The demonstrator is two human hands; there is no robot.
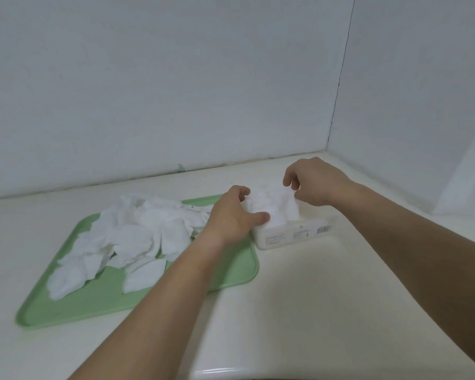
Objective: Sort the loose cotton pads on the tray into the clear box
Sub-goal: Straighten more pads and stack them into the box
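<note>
Both hands, left (232, 215) and right (311, 182), pinch a cotton pad bundle (274, 205) above the clear box (291, 234).

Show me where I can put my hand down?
Free: the near strip of the tray, in front of the pads, and the counter in front of the box. Crowded: the tray's far half, and the box top, where the left hand and right hand hold pads.

Left hand (230, 215), right hand (313, 185), pinching cotton pads (274, 205)
</note>
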